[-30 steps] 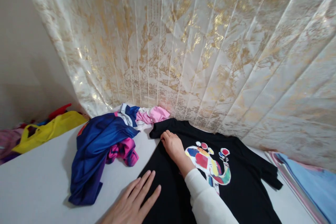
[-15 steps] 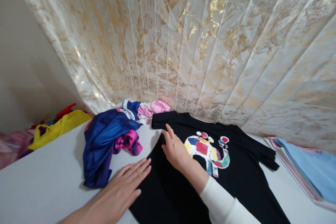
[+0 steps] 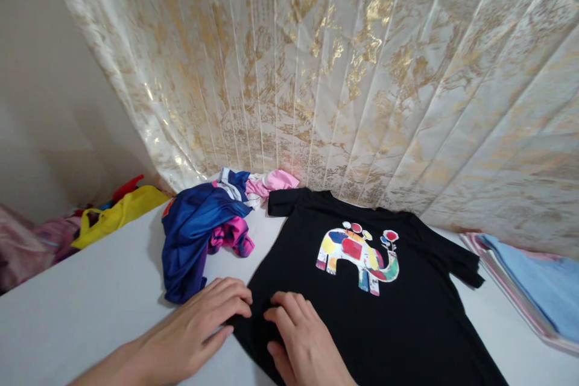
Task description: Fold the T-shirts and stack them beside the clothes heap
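A black T-shirt (image 3: pixel 420 295) with a colourful patchwork elephant print lies spread on the white surface, its neckline toward the curtain. My left hand (image 3: pixel 208 319) is at the shirt's left side edge, fingers bent and thumb below, with black cloth between them. Just right of it, my right hand (image 3: pixel 303 338) rests over the shirt's lower left part. Its fingers are slightly curled, with a gap to the thumb, and I see no cloth bunched in it. The shirt's bottom hem is out of view.
Left of the shirt lies a crumpled blue and magenta garment (image 3: pixel 190 235), with a pink and white cloth (image 3: pixel 275 181) behind it. Folded light clothes (image 3: pixel 538 283) are stacked at the right. A yellow bag (image 3: pixel 122 211) sits beyond the left edge. A gold-patterned curtain (image 3: pixel 316 72) hangs behind.
My right hand has moved down and toward me, off the shirt's upper left side. My left hand's flat fingers have bent at the shirt's edge. The view has shifted slightly.
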The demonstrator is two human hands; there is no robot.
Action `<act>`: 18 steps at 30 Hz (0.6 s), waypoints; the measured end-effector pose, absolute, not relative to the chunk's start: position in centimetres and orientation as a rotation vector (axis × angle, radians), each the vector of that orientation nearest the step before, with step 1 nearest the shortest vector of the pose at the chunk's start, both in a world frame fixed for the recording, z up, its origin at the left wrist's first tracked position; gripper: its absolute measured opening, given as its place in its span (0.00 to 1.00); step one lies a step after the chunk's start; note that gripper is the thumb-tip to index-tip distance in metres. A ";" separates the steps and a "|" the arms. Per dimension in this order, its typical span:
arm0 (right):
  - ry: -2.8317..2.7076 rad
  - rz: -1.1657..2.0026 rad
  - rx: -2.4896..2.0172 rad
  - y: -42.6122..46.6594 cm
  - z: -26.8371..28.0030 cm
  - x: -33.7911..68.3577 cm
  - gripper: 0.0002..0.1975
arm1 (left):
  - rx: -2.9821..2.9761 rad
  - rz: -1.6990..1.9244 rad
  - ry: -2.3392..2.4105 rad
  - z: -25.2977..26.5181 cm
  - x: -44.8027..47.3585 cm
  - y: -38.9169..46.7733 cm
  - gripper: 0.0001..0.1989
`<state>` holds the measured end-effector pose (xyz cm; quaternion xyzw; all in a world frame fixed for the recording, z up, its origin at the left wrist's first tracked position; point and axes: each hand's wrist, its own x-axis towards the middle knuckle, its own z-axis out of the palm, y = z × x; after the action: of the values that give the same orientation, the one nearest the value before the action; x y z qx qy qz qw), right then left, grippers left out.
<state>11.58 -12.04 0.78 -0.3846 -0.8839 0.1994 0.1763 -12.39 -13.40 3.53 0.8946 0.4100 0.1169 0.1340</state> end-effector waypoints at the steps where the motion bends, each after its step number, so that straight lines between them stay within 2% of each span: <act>1: -2.480 0.595 -1.108 -12.4 0.7 11.3 0.15 | 2.572 0.342 1.183 3.8 -12.4 -13.5 0.16; 5: -2.402 0.568 -1.202 -13.2 -0.2 10.2 0.14 | 2.597 0.394 1.133 4.0 -12.3 -13.2 0.13; 13: -2.297 0.180 -1.025 -13.1 -3.3 9.3 0.07 | 2.684 0.471 1.007 3.5 -12.3 -12.5 0.10; 18: -2.366 0.161 -1.003 -13.3 -2.7 9.4 0.07 | 2.679 0.447 1.030 3.5 -12.4 -12.7 0.10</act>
<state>9.43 -13.29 -2.70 -0.3740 -0.8823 0.0601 0.2794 -12.44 -12.66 3.47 0.9159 0.3519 0.1528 0.1180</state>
